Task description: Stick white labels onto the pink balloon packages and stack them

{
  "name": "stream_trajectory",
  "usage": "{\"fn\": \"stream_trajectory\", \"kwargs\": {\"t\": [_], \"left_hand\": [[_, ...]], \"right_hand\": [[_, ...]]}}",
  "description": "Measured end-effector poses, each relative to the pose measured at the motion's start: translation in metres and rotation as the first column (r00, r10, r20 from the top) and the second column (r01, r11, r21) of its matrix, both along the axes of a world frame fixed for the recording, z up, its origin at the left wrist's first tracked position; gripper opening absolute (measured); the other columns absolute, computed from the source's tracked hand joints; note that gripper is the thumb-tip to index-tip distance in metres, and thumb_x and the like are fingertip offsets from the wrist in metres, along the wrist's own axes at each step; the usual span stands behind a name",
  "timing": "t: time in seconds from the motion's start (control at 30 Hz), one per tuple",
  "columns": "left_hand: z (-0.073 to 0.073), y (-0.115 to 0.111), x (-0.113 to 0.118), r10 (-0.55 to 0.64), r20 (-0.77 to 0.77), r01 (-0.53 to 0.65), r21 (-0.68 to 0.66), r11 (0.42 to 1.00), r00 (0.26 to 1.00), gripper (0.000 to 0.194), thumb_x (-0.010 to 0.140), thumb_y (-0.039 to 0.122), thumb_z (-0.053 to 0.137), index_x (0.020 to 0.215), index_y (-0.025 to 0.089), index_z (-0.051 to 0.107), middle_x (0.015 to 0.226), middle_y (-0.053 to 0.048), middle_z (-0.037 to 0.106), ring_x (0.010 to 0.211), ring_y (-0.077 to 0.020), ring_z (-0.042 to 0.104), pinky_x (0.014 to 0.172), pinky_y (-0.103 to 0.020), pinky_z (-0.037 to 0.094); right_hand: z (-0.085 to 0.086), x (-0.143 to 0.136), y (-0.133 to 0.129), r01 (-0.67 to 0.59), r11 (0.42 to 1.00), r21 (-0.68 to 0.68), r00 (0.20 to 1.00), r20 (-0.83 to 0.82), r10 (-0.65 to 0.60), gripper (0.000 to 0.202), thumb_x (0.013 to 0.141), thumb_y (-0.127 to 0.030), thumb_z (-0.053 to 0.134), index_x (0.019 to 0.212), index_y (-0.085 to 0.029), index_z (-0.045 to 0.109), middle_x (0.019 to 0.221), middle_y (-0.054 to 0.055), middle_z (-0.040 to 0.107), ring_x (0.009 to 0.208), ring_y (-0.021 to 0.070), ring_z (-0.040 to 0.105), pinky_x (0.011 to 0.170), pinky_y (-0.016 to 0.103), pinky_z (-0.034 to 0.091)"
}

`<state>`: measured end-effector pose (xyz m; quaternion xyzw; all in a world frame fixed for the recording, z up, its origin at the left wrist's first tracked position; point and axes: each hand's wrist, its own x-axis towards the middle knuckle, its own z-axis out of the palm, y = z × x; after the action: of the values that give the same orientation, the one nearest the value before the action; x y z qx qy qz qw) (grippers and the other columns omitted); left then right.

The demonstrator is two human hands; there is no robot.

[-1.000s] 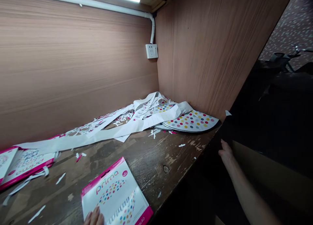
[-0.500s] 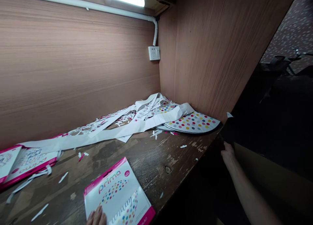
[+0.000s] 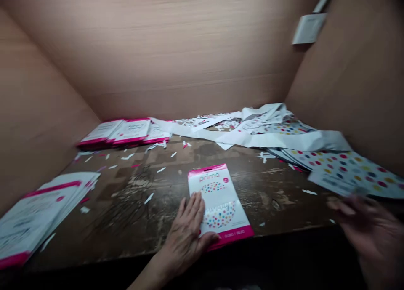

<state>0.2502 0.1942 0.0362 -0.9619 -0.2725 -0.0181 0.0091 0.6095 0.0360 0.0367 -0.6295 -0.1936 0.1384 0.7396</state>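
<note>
At the front edge of the worktop [image 3: 176,180], near its middle, one white-and-pink pack [image 3: 221,197] lies face up, and the left hand [image 3: 186,231] is laid over its left side, fingers stretched out, resting rather than gripping. Toward the right end of that edge there's the right hand [image 3: 366,222], blurred, looking to pinch a pale printed slip [image 3: 331,182]. So where do we stand? Packs already sit in piles: stacked packs [image 3: 131,130] at the back left corner, fanned packs [image 3: 44,214] at the front left. This one lies apart from both; whether it's complete, I can't tell. Dotted sheets [image 3: 344,166] remain at the right end, partly under a paper strip [image 3: 277,140]. And the change: half a second ago the right hand was down in shadow past the edge; now it's up with that slip, and the view has swung left.
</note>
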Motion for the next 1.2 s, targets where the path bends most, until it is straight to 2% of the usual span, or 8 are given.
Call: {"fn": "stream_trajectory", "kwargs": {"t": [0.03, 0.1, 0.17, 0.23, 0.37, 0.7, 1.03, 1.2], "left_hand": [[0.003, -0.002, 0.001, 0.023, -0.004, -0.024, -0.051, 0.998, 1.0, 0.076, 0.085, 0.06, 0.032, 0.136, 0.004, 0.024, 0.141, -0.021, 0.02, 0.131, -0.0314, 0.015, 0.104, -0.05, 0.024], [0.006, -0.004, 0.003, 0.053, 0.01, -0.052, -0.127, 0.991, 0.999, 0.08, 0.084, 0.063, 0.03, 0.135, 0.001, 0.025, 0.142, -0.023, 0.017, 0.132, -0.0322, 0.011, 0.105, -0.053, 0.02], [0.006, -0.007, 0.003, 0.071, 0.044, -0.062, -0.182, 0.981, 0.997, 0.082, 0.083, 0.064, 0.029, 0.134, 0.0, 0.025, 0.141, -0.023, 0.016, 0.132, -0.0326, 0.009, 0.105, -0.054, 0.016], [0.003, -0.008, 0.003, 0.092, 0.085, -0.07, -0.234, 0.97, 0.992, 0.085, 0.082, 0.065, 0.029, 0.135, -0.001, 0.02, 0.141, -0.024, 0.017, 0.132, -0.0325, 0.009, 0.106, -0.055, 0.014], [-0.005, -0.01, 0.001, 0.137, 0.182, -0.08, -0.294, 0.953, 0.974, 0.094, 0.081, 0.065, 0.036, 0.136, -0.004, 0.005, 0.14, -0.026, 0.02, 0.132, -0.0312, 0.011, 0.106, -0.054, 0.013], [-0.006, -0.01, 0.002, 0.142, 0.275, -0.04, -0.346, 0.937, 0.951, 0.093, 0.081, 0.053, 0.051, 0.139, 0.013, -0.009, 0.144, -0.019, 0.017, 0.133, -0.0308, 0.008, 0.105, -0.058, 0.012], [-0.004, -0.009, 0.0, 0.093, 0.177, -0.041, -0.275, 0.961, 0.98, 0.073, 0.084, 0.058, 0.038, 0.136, 0.009, 0.025, 0.142, -0.024, 0.016, 0.131, -0.0346, 0.008, 0.103, -0.06, 0.014], [-0.004, -0.009, 0.0, 0.081, 0.168, -0.033, -0.271, 0.962, 0.983, 0.074, 0.084, 0.06, 0.035, 0.134, 0.006, 0.029, 0.141, -0.025, 0.017, 0.131, -0.0353, 0.008, 0.103, -0.059, 0.015]], "right_hand": [[0.007, -0.028, 0.021, -0.119, 0.991, 0.06, 0.965, -0.228, 0.13, 0.019, 0.06, -0.037, 0.071, 0.061, -0.024, 0.057, 0.056, -0.003, 0.048, 0.046, 0.0113, 0.046, 0.051, 0.036, 0.047], [0.016, -0.083, 0.058, -0.433, 0.893, 0.121, 0.748, -0.505, 0.431, 0.023, 0.052, -0.028, 0.078, 0.06, -0.02, 0.058, 0.054, -0.004, 0.049, 0.043, 0.0077, 0.042, 0.045, 0.028, 0.042], [0.02, -0.126, 0.086, -0.622, 0.764, 0.171, 0.524, -0.635, 0.568, 0.023, 0.054, -0.021, 0.079, 0.061, -0.017, 0.058, 0.053, -0.004, 0.051, 0.042, 0.0046, 0.04, 0.042, 0.022, 0.038], [0.019, -0.15, 0.102, -0.711, 0.684, 0.162, 0.439, -0.658, 0.612, 0.022, 0.056, -0.02, 0.079, 0.064, -0.014, 0.059, 0.057, -0.002, 0.056, 0.043, 0.0048, 0.043, 0.04, 0.02, 0.037], [0.016, -0.151, 0.11, -0.758, 0.65, 0.044, 0.485, -0.627, 0.609, 0.026, 0.054, -0.024, 0.08, 0.064, -0.011, 0.061, 0.059, 0.002, 0.059, 0.043, 0.0065, 0.046, 0.035, 0.018, 0.038], [0.022, -0.147, 0.112, -0.848, 0.524, -0.082, 0.426, -0.694, 0.58, 0.026, 0.056, -0.026, 0.08, 0.069, -0.008, 0.066, 0.05, 0.001, 0.056, 0.039, 0.0067, 0.048, 0.037, 0.017, 0.043], [0.028, -0.149, 0.109, -0.865, 0.491, -0.102, 0.412, -0.702, 0.581, 0.022, 0.064, -0.021, 0.074, 0.079, -0.006, 0.067, 0.086, 0.014, 0.067, 0.055, 0.0099, 0.056, 0.043, 0.02, 0.051], [0.033, -0.133, 0.11, -0.899, 0.396, -0.187, 0.41, -0.678, 0.61, 0.03, 0.068, -0.026, 0.071, 0.088, -0.006, 0.064, 0.095, 0.018, 0.065, 0.064, 0.0144, 0.06, 0.04, 0.021, 0.048]]}}
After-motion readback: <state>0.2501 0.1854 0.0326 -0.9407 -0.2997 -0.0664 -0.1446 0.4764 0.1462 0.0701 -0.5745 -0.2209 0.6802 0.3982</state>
